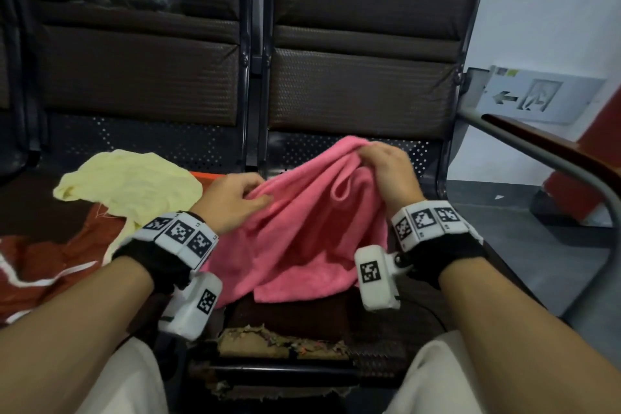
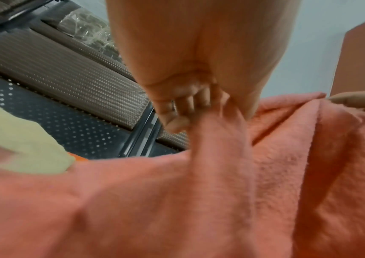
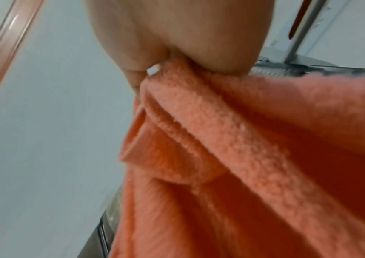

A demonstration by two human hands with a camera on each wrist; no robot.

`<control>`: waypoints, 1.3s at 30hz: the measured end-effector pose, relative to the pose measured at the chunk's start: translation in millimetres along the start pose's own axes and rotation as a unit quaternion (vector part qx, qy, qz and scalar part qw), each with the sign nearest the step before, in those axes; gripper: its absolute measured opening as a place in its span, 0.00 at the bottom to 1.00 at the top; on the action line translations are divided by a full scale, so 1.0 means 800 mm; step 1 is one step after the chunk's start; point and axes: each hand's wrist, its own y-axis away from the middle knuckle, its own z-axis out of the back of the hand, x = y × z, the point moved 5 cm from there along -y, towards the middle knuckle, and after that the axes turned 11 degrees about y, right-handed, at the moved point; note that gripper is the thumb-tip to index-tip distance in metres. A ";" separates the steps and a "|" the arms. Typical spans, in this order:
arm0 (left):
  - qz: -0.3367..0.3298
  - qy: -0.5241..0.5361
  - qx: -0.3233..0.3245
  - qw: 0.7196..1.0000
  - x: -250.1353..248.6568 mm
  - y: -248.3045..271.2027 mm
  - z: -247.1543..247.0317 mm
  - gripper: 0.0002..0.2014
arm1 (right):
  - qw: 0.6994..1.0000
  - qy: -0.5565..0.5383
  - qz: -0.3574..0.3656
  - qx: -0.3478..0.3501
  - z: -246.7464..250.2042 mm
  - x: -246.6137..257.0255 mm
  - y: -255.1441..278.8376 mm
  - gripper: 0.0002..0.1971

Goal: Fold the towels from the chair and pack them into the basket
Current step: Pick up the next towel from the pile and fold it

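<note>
Both hands grip the pink towel, which is raised off the chair seat and hangs in loose folds toward its front edge: the left hand pinches the towel's left edge with curled fingers, and the right hand bunches its upper right corner in a closed fist, held higher than the left. A crumpled yellow towel lies on the neighbouring seat to the left, partly over a red cloth near that seat's front edge. The basket is not identifiable in any view.
</note>
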 end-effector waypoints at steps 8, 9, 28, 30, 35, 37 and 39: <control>0.037 0.019 0.065 0.997 -0.008 0.000 -0.034 0.18 | 0.994 0.002 -0.105 0.039 -0.009 -0.039 0.014 0.07; 0.029 0.049 0.046 0.997 -0.016 -0.003 -0.037 0.18 | 0.989 -0.004 -0.118 0.092 -0.021 -0.044 0.020 0.07; 0.142 0.246 -0.020 0.959 -0.012 -0.016 -0.058 0.23 | 0.786 0.477 -0.129 0.370 -0.001 -0.126 0.061 0.07; 0.163 0.310 -0.028 0.936 -0.014 -0.016 -0.058 0.13 | 0.804 0.502 -0.078 0.307 -0.004 -0.107 0.048 0.07; 0.230 0.501 -0.048 0.833 -0.024 -0.010 -0.057 0.10 | 0.924 0.360 -0.054 0.117 -0.001 -0.059 0.023 0.07; 0.240 0.526 -0.062 0.813 -0.024 -0.010 -0.053 0.13 | 0.962 0.250 -0.066 0.084 -0.006 -0.048 0.022 0.04; 0.238 0.554 -0.068 0.795 -0.026 -0.010 -0.052 0.16 | 0.988 0.119 -0.072 0.063 -0.013 -0.037 0.022 0.04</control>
